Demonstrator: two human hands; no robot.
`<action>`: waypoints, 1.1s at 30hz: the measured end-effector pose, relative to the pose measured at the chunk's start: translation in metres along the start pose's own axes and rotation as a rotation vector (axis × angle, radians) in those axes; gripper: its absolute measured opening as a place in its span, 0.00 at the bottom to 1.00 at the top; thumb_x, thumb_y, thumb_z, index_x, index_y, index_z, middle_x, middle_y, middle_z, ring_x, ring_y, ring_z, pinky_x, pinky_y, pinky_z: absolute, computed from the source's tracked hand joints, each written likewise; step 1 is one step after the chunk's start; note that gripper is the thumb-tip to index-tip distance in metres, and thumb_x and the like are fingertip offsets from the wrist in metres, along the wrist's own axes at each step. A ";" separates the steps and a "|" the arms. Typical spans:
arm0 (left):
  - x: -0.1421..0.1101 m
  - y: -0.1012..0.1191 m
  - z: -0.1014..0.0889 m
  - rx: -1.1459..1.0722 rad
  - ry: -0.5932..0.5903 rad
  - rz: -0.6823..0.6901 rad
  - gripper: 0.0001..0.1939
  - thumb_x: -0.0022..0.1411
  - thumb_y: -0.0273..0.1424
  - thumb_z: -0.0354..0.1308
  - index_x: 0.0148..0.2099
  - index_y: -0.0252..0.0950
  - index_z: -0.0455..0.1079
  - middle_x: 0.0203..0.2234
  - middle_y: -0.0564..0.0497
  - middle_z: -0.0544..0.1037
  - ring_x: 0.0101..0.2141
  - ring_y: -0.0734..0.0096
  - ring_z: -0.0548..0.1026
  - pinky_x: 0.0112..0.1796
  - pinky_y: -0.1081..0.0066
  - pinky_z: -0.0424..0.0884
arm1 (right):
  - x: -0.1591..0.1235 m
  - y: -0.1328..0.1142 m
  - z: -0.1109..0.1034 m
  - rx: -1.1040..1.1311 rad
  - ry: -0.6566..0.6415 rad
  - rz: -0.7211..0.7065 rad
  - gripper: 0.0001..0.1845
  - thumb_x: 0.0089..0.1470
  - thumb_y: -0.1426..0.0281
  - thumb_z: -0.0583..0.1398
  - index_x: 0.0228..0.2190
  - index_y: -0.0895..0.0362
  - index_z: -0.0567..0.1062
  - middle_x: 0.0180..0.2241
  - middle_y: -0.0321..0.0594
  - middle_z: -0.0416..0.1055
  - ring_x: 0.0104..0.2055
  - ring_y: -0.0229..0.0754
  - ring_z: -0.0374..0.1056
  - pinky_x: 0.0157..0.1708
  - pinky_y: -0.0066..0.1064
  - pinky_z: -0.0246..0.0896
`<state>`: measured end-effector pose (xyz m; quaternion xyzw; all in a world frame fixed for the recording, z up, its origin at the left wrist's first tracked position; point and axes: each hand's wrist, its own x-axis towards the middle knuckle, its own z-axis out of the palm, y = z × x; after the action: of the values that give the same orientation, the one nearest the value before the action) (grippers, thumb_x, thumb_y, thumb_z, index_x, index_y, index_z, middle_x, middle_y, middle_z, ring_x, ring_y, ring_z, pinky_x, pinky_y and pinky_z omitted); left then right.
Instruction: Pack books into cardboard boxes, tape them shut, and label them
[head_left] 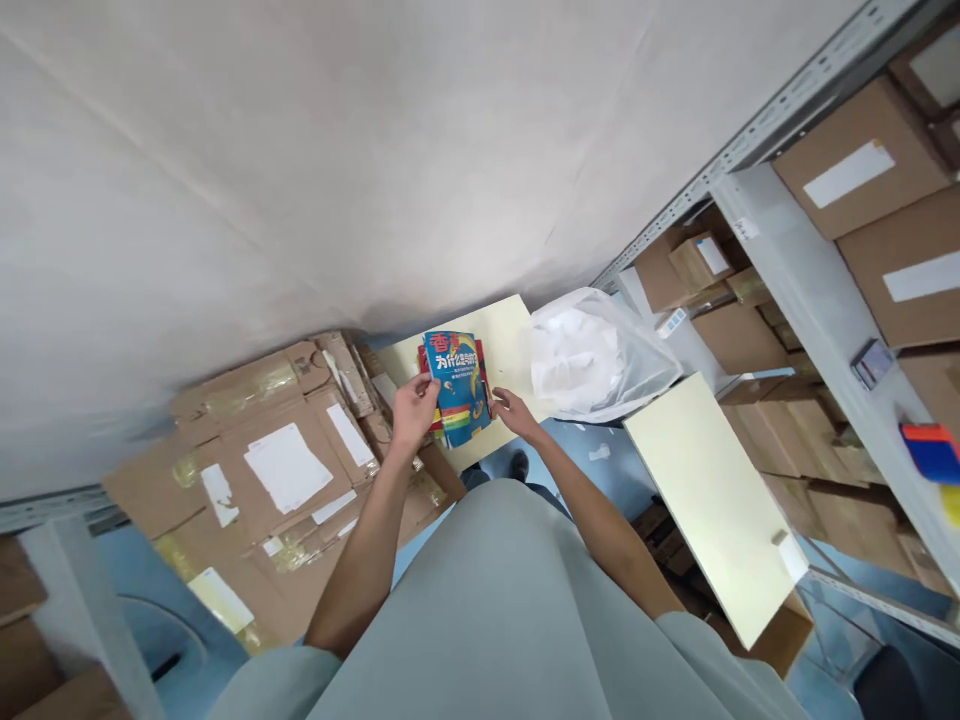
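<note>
A blue book [459,388] with a yellow banana picture and Chinese lettering on its cover lies over a red book [481,356], of which only the edges show. Both are above a pale cream tabletop [507,338]. My left hand [415,408] pinches the left edge of the blue book between thumb and fingers. At the right side, my right hand [513,412] has its thumb and fingertips closed at the edge of the red book. How many books lie underneath is hidden.
Flattened cardboard [247,430] with white labels is stacked on the left. Right of the books sits a clear plastic bag [592,355] of white material. Beyond it are a cream board [712,500] and a metal shelf [806,270] with brown boxes [855,180]. A wall rises ahead.
</note>
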<state>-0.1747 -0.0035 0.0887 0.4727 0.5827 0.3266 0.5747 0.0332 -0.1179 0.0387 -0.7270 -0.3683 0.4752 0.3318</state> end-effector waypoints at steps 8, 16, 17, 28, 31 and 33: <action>-0.056 0.115 0.058 -0.232 -0.339 -0.038 0.28 0.50 0.51 0.77 0.45 0.36 0.83 0.34 0.47 0.87 0.37 0.55 0.87 0.40 0.60 0.85 | -0.102 -0.024 -0.123 0.501 0.221 -0.160 0.47 0.54 0.40 0.75 0.66 0.52 0.78 0.62 0.49 0.83 0.63 0.55 0.80 0.65 0.46 0.75; -0.144 0.153 0.219 -0.178 -0.723 0.033 0.27 0.48 0.50 0.82 0.42 0.37 0.82 0.37 0.46 0.89 0.40 0.54 0.88 0.40 0.63 0.84 | -0.252 0.013 -0.265 0.626 0.607 -0.263 0.28 0.55 0.45 0.78 0.47 0.51 0.87 0.42 0.40 0.85 0.43 0.46 0.78 0.48 0.38 0.75; -0.157 0.152 0.242 -0.158 -0.771 0.037 0.27 0.49 0.50 0.82 0.43 0.37 0.83 0.37 0.45 0.89 0.40 0.54 0.88 0.40 0.63 0.84 | -0.269 0.025 -0.278 0.640 0.646 -0.257 0.27 0.54 0.45 0.78 0.45 0.51 0.87 0.41 0.41 0.85 0.42 0.45 0.77 0.46 0.38 0.75; -0.294 0.121 0.444 -0.025 -1.114 0.050 0.33 0.49 0.51 0.85 0.50 0.38 0.83 0.44 0.45 0.90 0.42 0.57 0.88 0.43 0.64 0.83 | -0.401 0.159 -0.374 0.799 0.986 -0.211 0.29 0.51 0.44 0.79 0.42 0.52 0.85 0.36 0.37 0.81 0.40 0.44 0.74 0.47 0.39 0.74; -0.316 0.114 0.472 0.009 -1.160 0.059 0.33 0.50 0.53 0.85 0.49 0.39 0.81 0.43 0.45 0.90 0.44 0.54 0.88 0.47 0.59 0.85 | -0.418 0.182 -0.389 0.793 1.039 -0.195 0.30 0.50 0.42 0.79 0.42 0.52 0.84 0.36 0.38 0.81 0.42 0.45 0.75 0.47 0.39 0.74; -0.323 0.111 0.486 0.050 -1.194 0.094 0.33 0.50 0.53 0.85 0.48 0.38 0.80 0.43 0.43 0.90 0.45 0.52 0.88 0.51 0.56 0.84 | -0.425 0.195 -0.397 0.771 1.072 -0.176 0.31 0.51 0.41 0.78 0.42 0.52 0.84 0.37 0.39 0.81 0.43 0.46 0.76 0.49 0.40 0.75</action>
<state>0.2860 -0.3442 0.2463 0.6133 0.1450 0.0159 0.7762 0.3299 -0.6310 0.1961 -0.6591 -0.0140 0.1169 0.7427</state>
